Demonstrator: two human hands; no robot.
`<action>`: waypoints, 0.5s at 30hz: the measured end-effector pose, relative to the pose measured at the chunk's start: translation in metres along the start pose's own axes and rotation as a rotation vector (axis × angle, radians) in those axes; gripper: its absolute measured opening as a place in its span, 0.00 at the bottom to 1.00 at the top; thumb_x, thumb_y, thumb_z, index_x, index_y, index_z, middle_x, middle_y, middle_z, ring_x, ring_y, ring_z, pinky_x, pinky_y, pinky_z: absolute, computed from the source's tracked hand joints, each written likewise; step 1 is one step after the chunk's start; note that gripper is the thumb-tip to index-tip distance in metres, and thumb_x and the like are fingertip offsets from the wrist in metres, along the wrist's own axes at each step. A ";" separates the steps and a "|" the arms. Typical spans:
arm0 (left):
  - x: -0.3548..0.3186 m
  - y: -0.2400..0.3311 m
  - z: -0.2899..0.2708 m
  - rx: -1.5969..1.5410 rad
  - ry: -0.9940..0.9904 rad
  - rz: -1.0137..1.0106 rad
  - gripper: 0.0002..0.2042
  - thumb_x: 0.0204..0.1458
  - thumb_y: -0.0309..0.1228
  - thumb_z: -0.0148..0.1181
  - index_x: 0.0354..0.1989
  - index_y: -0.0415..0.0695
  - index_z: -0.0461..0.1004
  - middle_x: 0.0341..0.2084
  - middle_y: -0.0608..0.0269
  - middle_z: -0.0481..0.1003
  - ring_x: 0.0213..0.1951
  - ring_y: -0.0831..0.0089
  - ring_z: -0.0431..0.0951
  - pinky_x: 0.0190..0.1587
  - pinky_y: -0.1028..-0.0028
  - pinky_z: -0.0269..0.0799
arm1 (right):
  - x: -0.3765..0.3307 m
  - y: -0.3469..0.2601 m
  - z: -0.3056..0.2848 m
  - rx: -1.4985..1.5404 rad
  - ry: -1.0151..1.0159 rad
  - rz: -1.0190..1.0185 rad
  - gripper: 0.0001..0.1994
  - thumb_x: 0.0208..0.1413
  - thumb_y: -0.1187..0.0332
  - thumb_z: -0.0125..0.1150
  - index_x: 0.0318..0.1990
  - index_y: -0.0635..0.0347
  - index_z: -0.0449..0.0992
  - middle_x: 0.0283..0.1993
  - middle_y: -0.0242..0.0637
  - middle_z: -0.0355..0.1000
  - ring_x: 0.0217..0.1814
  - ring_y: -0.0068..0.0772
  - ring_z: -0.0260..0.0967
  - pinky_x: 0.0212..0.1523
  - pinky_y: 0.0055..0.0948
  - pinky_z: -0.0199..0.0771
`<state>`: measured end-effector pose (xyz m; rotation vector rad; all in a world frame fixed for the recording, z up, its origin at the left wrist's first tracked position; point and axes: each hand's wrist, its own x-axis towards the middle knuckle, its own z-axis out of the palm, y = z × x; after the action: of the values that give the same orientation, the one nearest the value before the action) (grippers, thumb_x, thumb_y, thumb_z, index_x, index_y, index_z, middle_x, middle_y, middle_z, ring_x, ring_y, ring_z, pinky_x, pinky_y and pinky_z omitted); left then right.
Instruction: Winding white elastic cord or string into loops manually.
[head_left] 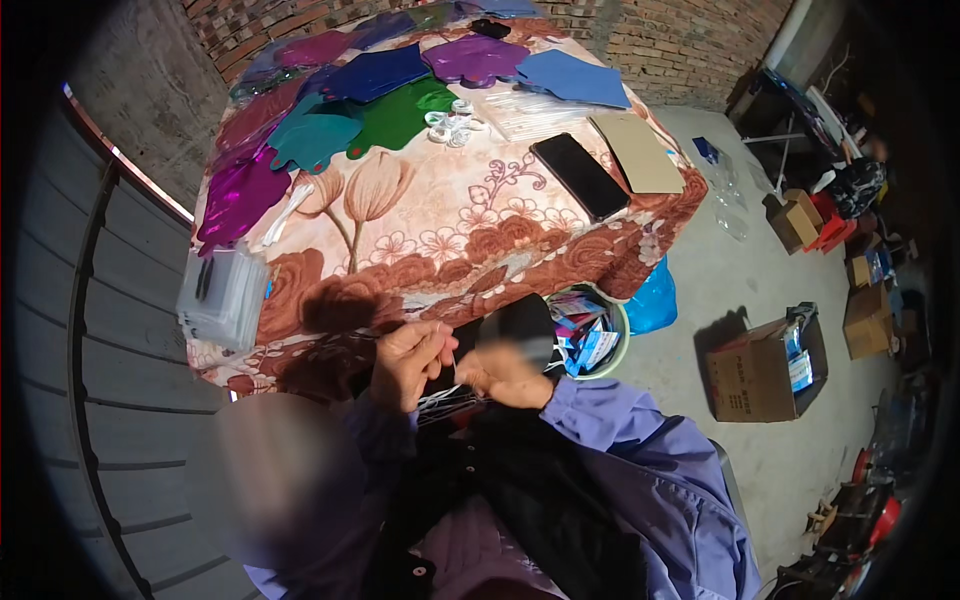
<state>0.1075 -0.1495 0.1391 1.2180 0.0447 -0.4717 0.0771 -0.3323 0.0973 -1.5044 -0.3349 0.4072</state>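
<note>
My left hand (406,362) is closed in a pinch in front of the table's near edge, fingertips pointing right. Close beside it, my right hand (508,378) bends its fingers toward the left one; part of it is blurred. A thin white strip (455,362) seems to run between the two sets of fingertips; its ends are hidden. Just beyond the right hand is a black flat piece (533,318), partly blurred. Below the hands, several white strings (448,405) lie over my lap.
On the flowered tablecloth (430,210) lie coloured shiny flat sheets (380,72), white rolls (455,125), a phone (582,177), a tan card (640,152) and plastic sleeves (228,300). To the right stand a tub (622,345) of packets, a blue bag (655,298) and a cardboard box (745,380).
</note>
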 end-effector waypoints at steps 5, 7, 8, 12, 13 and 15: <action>0.016 -0.038 0.008 0.436 0.042 0.322 0.08 0.55 0.23 0.52 0.38 0.35 0.77 0.28 0.60 0.78 0.32 0.79 0.77 0.32 0.80 0.71 | -0.006 -0.026 0.000 -0.144 -0.097 -0.079 0.06 0.58 0.74 0.54 0.30 0.65 0.74 0.18 0.34 0.66 0.20 0.21 0.63 0.23 0.26 0.63; 0.013 -0.044 -0.001 0.445 -0.084 0.189 0.08 0.55 0.23 0.52 0.38 0.33 0.76 0.28 0.60 0.78 0.32 0.78 0.78 0.34 0.78 0.72 | -0.004 -0.032 -0.015 -0.095 -0.004 -0.111 0.06 0.57 0.74 0.54 0.30 0.65 0.75 0.18 0.33 0.66 0.20 0.19 0.61 0.22 0.24 0.62; 0.010 -0.045 -0.007 0.448 -0.142 0.124 0.08 0.56 0.23 0.52 0.37 0.33 0.76 0.29 0.59 0.78 0.33 0.77 0.78 0.35 0.77 0.73 | -0.001 -0.032 -0.025 -0.068 0.029 -0.100 0.08 0.59 0.73 0.54 0.30 0.66 0.77 0.21 0.30 0.69 0.22 0.16 0.62 0.24 0.21 0.63; -0.003 -0.036 -0.019 0.213 -0.415 -0.099 0.10 0.60 0.26 0.48 0.40 0.31 0.73 0.31 0.58 0.76 0.28 0.77 0.75 0.32 0.80 0.70 | 0.012 -0.017 -0.039 -0.278 0.156 -0.018 0.07 0.57 0.73 0.56 0.30 0.68 0.76 0.22 0.33 0.71 0.25 0.16 0.63 0.26 0.22 0.64; -0.006 -0.033 -0.018 0.097 -0.392 -0.138 0.12 0.61 0.28 0.46 0.45 0.33 0.71 0.31 0.58 0.76 0.27 0.79 0.74 0.30 0.82 0.66 | 0.014 -0.012 -0.037 -0.302 0.173 -0.045 0.07 0.56 0.73 0.57 0.31 0.68 0.76 0.22 0.33 0.71 0.25 0.16 0.63 0.26 0.22 0.64; -0.006 -0.029 -0.019 -0.086 -0.323 -0.124 0.13 0.61 0.28 0.45 0.48 0.34 0.69 0.32 0.58 0.76 0.29 0.79 0.73 0.31 0.83 0.65 | 0.013 -0.005 -0.027 -0.349 0.190 0.004 0.06 0.55 0.73 0.58 0.30 0.69 0.76 0.22 0.33 0.70 0.26 0.18 0.63 0.27 0.23 0.65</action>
<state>0.0951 -0.1378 0.1082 1.0461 -0.1348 -0.7633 0.1015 -0.3500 0.1009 -1.8696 -0.2603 0.2119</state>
